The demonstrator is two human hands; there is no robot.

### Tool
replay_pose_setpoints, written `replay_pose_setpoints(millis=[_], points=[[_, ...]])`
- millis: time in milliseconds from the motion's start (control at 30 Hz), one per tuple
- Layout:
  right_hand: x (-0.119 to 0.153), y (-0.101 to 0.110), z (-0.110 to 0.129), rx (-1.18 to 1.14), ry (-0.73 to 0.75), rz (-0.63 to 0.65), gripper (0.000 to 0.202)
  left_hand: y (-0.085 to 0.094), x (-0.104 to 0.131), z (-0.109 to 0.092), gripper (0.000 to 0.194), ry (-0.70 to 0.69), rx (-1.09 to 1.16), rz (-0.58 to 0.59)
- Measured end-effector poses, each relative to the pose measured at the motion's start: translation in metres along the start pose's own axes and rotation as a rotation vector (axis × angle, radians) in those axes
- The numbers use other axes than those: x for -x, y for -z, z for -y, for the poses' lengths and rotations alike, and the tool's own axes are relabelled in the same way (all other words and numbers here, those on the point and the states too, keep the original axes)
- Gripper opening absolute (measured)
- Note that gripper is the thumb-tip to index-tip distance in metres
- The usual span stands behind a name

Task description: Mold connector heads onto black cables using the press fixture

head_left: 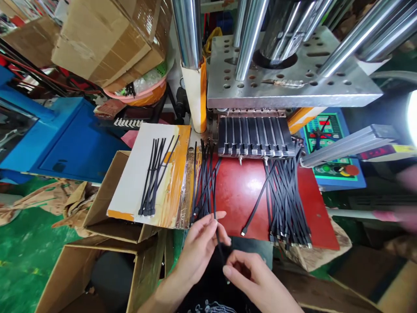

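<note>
— Head view: what have I got in the hands?

— I see my left hand (198, 245) pinching a single black cable (217, 237) between thumb and fingertips, closed on it just below the near edge of the red surface (241, 195). My right hand (252, 276) sits lower and nearer, its fingers curled together by the cable's lower stretch; whether it truly grips the cable I cannot tell.

— Which way does that cable run?

— Its long axis goes near-to-far: from my hands it climbs almost straight away from me, over the surface edge, up toward the black mold (256, 137) under the steel press plate (293, 82). The near end is hidden between my hands.

— And around it?

— It rises out of the middle bundle of cables (203, 182), which lies with the same near-to-far run. A bigger cable bundle (286, 204) fans out to the right, connector ends toward me, one cable splayed diagonally leftward. Left of that, a smaller bunch (154, 178) rests on a white-and-orange board (137, 174) over an open cardboard box (107, 208).
</note>
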State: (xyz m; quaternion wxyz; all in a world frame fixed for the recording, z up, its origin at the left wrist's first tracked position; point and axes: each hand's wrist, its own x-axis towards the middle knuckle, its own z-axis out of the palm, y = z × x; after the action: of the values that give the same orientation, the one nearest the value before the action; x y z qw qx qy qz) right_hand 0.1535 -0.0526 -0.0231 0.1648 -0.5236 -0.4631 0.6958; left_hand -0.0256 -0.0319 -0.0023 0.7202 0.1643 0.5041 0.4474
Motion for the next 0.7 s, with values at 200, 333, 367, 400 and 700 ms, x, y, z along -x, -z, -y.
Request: replay_pose_setpoints(millis=[200,333,367,400,700], points=[[-0.026,-0.014,-0.035,-0.696,-0.227,-0.231,0.085,0.005,-0.005,-0.008,0.045,-0.087,-0.649,0.106],[-0.047,-0.02,-0.033,-0.795,-0.259,-0.237,0.086,0.014,0.001,-0.008,0.042,-0.123,-0.968,0.101],[-0.048,-0.02,-0.032,-0.788,-0.265,-0.237,0.085,0.015,0.002,-0.008,0.042,-0.128,-1.017,0.108],[-0.047,-0.02,-0.032,-0.769,-0.261,-0.243,0.082,0.015,0.003,-0.009,0.041,-0.131,-1.061,0.116],[0.027,-0.027,-0.057,-0.158,-0.162,0.103,0.081,0.004,-0.012,0.015,0.058,0.158,-0.618,0.322]])
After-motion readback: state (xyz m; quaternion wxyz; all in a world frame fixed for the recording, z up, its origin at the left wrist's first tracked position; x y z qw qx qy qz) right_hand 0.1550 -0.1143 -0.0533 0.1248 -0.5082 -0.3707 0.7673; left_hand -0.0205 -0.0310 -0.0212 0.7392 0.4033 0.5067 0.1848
